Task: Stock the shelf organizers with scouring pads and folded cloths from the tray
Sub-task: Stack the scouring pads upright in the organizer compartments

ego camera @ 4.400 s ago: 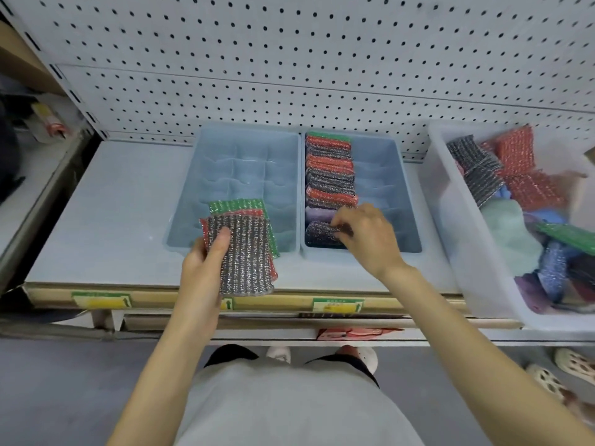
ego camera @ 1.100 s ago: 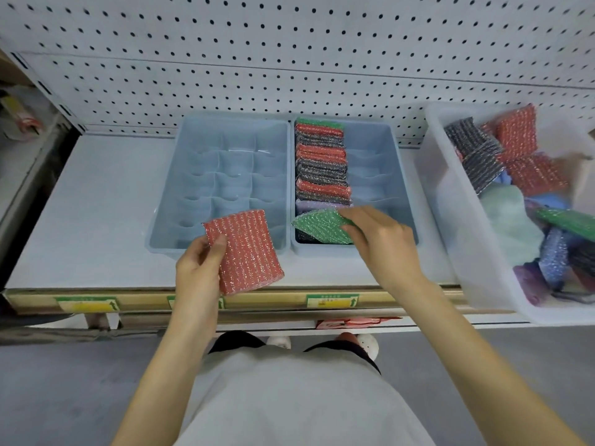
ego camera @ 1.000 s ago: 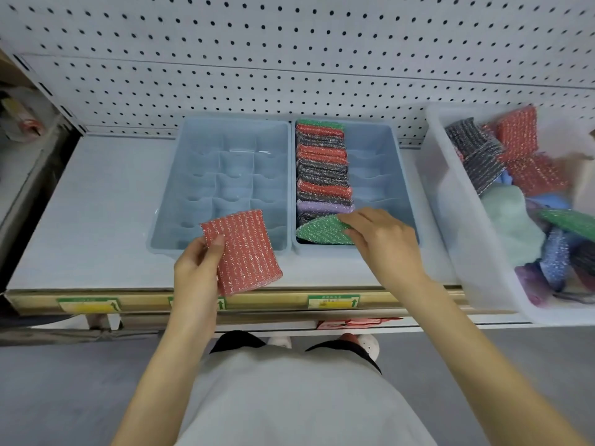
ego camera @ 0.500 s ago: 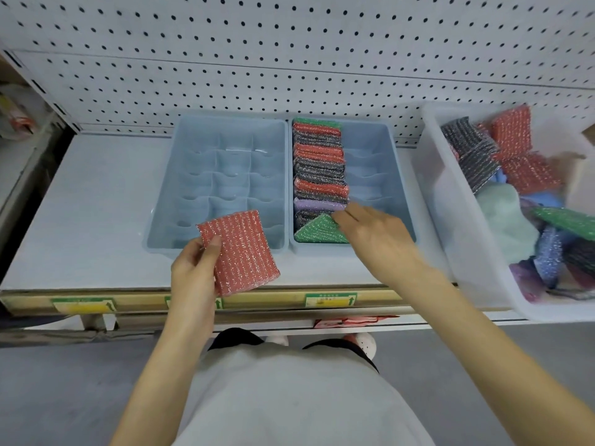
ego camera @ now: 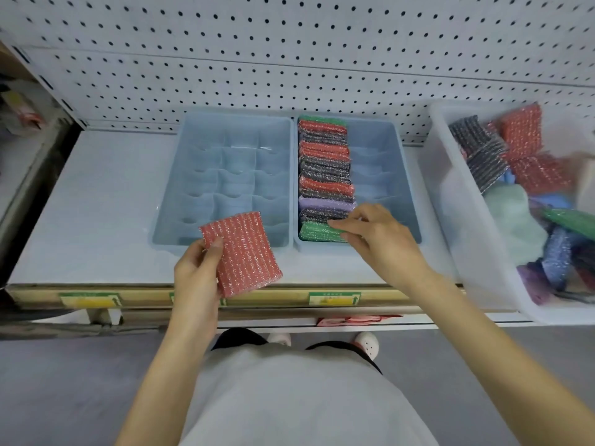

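Observation:
Two blue divided organizers stand side by side on the shelf. The left organizer (ego camera: 174, 201) holds nothing. The right organizer (ego camera: 391, 175) has its left column packed with upright red, silver, purple and green scouring pads. My right hand (ego camera: 375, 239) pinches the green pad (ego camera: 314, 231) that sits in the nearest slot of that column. My left hand (ego camera: 196, 275) holds a red scouring pad (ego camera: 243, 252) by its left edge, above the shelf's front. The clear tray (ego camera: 450, 201) at the right holds loose pads and folded cloths.
A white pegboard (ego camera: 289, 59) backs the shelf. The shelf's front rail (ego camera: 335, 299) carries green and yellow price labels. Another shelf bay with small items lies at the far left. My feet show on the grey floor below.
The stack in my left hand went from several pads to one red pad. My right hand has pushed the green pad down into the nearest slot.

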